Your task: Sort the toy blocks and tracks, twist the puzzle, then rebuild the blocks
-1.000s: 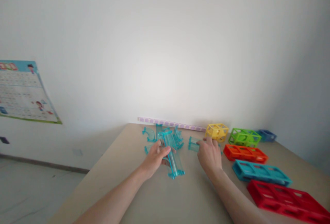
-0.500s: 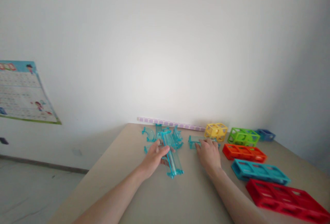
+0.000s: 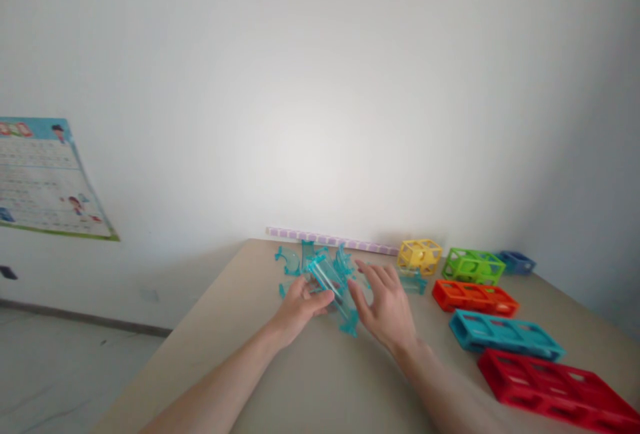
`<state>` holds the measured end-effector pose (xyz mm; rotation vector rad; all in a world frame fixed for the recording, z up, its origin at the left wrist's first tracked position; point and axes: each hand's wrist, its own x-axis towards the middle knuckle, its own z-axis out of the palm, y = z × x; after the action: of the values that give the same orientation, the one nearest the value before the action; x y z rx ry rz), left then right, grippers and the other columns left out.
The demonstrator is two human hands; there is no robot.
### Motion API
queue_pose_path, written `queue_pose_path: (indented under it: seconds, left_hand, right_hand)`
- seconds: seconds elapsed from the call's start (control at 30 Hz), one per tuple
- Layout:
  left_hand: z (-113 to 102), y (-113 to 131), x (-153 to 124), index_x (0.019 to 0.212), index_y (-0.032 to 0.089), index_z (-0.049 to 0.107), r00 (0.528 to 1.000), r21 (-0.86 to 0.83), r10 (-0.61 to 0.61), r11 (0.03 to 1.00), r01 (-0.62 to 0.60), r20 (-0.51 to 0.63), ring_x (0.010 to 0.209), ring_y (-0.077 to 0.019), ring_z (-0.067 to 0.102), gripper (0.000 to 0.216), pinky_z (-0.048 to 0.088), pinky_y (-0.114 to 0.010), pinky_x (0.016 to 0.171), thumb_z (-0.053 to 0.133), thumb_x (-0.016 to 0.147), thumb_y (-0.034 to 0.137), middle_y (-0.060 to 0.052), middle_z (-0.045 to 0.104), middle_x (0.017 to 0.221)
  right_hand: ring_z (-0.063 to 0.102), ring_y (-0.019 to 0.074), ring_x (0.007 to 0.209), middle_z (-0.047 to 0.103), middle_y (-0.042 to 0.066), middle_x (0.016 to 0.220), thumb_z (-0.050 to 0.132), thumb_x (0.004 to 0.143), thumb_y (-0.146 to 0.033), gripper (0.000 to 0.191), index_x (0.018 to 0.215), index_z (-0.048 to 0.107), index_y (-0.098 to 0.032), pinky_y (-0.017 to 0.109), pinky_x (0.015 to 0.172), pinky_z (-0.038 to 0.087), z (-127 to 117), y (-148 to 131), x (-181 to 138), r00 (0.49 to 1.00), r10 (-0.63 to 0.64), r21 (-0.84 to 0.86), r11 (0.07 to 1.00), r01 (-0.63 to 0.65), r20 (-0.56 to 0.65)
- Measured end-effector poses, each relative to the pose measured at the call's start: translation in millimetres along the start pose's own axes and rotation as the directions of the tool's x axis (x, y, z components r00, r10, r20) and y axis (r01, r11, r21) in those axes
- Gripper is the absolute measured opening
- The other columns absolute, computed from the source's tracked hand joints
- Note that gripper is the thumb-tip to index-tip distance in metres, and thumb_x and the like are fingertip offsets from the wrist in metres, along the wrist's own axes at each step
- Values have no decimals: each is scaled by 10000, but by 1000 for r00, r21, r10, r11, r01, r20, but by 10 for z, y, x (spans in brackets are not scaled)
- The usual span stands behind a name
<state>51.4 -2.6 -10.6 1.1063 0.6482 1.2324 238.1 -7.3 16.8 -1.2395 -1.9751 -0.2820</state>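
Note:
My left hand (image 3: 299, 308) is closed round a long clear teal track piece (image 3: 334, 291), which it holds tilted just above the beige table (image 3: 320, 381). My right hand (image 3: 384, 306) is open with fingers spread, right beside the track's near end and touching or nearly touching it. Behind them lies a heap of clear teal curved pieces (image 3: 313, 261). A short teal piece (image 3: 413, 280) lies to the right of my right hand.
Open frame blocks stand in a row on the right: yellow (image 3: 420, 255), green (image 3: 473, 265), dark blue (image 3: 517, 262), orange (image 3: 474, 297), teal (image 3: 505, 333) and a long red one (image 3: 555, 381). A purple strip (image 3: 330, 239) lies along the wall. A poster (image 3: 43, 181) hangs at left.
My right hand left the short teal piece and moved left, opening beside the long track. My left hand lifted and tilted the long track slightly.

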Motion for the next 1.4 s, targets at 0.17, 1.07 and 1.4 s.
queue_pose_path:
  seconds: [0.17,1.07,1.4]
  left_hand:
    - [1,-16,-2,1019,171,628,1000,18,-15,1000,14,8,941,-218,634,337,528,-305,743,723,744,342,-92,659,1042]
    - [-22,77,-21,1079,191,533,989,-71,7,997,4,145,942,-256,663,338,464,-448,895,591,839,422,-121,626,1091]
    - [-36,147,-3,960,172,577,988,-11,156,988,-156,-10,823,-212,657,294,527,-382,761,621,801,415,-84,643,967]
  right_hand:
    - [472,284,1100,545,146,1225,491,852,-247,600,1419,324,-145,427,934,373,25,-355,-103,984,-119,136,986,100,132]
    - [529,312,982,655,114,958,435,803,-46,316,939,677,-196,529,903,271,87,420,-75,853,457,-579,777,-246,252]
    - [524,311,982,634,127,973,431,803,-40,334,983,669,-190,535,922,268,53,367,-67,856,458,-587,771,-247,241]
